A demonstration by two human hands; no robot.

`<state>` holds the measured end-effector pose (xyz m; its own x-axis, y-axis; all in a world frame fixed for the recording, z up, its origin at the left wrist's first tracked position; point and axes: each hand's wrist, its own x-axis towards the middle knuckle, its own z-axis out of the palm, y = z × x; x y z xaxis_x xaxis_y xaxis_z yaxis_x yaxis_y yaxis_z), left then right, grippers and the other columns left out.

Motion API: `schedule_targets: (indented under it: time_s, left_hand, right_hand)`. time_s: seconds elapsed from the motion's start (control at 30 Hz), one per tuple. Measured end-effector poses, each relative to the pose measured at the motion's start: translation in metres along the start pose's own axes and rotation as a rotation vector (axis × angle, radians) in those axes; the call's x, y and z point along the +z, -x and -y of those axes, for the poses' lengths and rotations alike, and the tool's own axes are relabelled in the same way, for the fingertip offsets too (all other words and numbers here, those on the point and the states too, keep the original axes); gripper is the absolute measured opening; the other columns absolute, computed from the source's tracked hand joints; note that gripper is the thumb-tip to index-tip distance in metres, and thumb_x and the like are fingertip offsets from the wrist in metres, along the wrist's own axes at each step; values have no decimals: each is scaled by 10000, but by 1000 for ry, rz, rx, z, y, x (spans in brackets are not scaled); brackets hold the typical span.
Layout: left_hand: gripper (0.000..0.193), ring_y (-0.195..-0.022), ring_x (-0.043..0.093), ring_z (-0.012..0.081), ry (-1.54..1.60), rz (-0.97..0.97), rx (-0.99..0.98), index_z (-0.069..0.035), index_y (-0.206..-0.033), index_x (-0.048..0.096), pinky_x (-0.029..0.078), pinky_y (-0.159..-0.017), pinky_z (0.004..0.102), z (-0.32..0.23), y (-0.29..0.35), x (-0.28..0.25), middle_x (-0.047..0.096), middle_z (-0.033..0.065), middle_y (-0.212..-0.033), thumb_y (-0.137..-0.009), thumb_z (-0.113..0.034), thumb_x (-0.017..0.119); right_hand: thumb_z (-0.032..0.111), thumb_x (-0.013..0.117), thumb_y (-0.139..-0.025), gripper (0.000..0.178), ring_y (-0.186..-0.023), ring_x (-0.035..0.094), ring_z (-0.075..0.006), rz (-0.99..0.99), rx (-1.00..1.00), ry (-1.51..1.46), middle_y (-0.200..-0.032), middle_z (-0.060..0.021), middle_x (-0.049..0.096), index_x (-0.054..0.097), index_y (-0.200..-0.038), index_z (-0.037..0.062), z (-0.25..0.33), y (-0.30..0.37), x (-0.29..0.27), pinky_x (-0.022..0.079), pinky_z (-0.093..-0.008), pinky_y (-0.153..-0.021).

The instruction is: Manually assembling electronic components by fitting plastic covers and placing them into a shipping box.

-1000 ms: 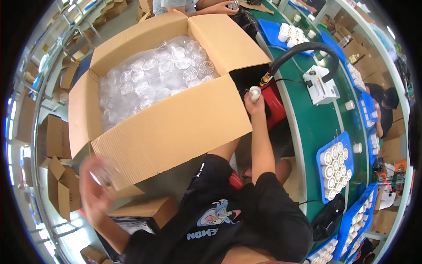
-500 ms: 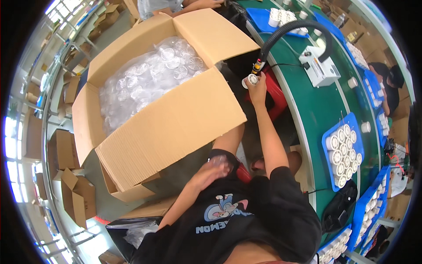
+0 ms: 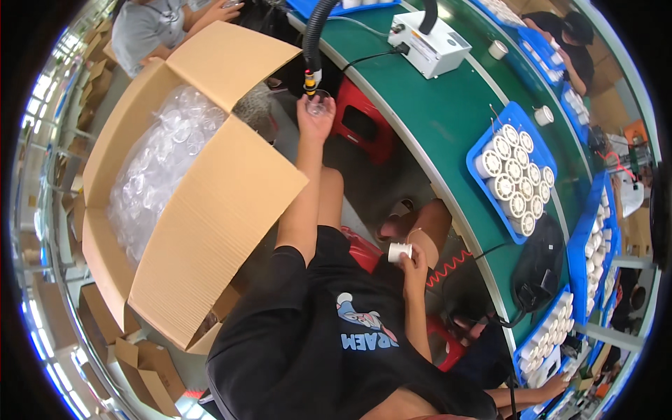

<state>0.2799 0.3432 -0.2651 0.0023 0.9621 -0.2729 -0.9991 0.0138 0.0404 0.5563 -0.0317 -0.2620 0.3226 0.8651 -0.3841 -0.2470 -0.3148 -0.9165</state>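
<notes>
My left hand reaches forward, its fingers curled round a clear plastic cover. The cover is just below the black hose's nozzle, which has a yellow and red fitting; whether the two touch I cannot tell. Lower down, above my lap, my right hand grips a white cylindrical part by its side. To the left of my left arm stands a big open cardboard box full of clear plastic covers in a loose heap.
A green workbench curves along the right, carrying a white box-shaped machine, a blue tray of white cylinders and a black bag. Red stools stand beneath its edge. Other people sit nearby.
My left hand has gone up from my lap to the nozzle with the clear cover. My right hand has come down from there with the white part. The view has swung right.
</notes>
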Motion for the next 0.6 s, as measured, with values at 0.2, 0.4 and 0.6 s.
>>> schedule_targets:
  time_s: [0.2, 0.4, 0.6]
  left_hand:
    - [495, -791, 639, 246, -612, -70, -132, -42, -1058, 495, 540, -683, 348, 1, 40, -8, 593, 146, -968, -840, -442, 687]
    - [625, -661, 636, 171, -1430, -85, -445, -62, -1131, 511, 482, -517, 265, 46, 182, 13, 591, 102, -949, -859, -619, 594]
    - [581, -510, 520, 140, -1614, 21, -399, -34, -1114, 488, 432, -422, 262, 60, 234, -3, 571, 115, -916, -990, -575, 319]
  right_hand:
    - [37, 644, -857, 430, -1054, 578, -230, 134, -137, 232, -1151, -122, 575, 494, -1257, -16, 25, 9, -3, 459, -321, -916]
    - [-7, 653, -687, 591, -1070, 496, -393, 253, -656, 1116, -1202, -187, 514, 486, -1254, -20, 104, -26, 53, 433, -441, -937]
    - [83, 660, -749, 503, -1141, 518, -281, 368, -762, 1068, -1227, -74, 527, 526, -1233, 49, 129, -29, 76, 501, -358, -855]
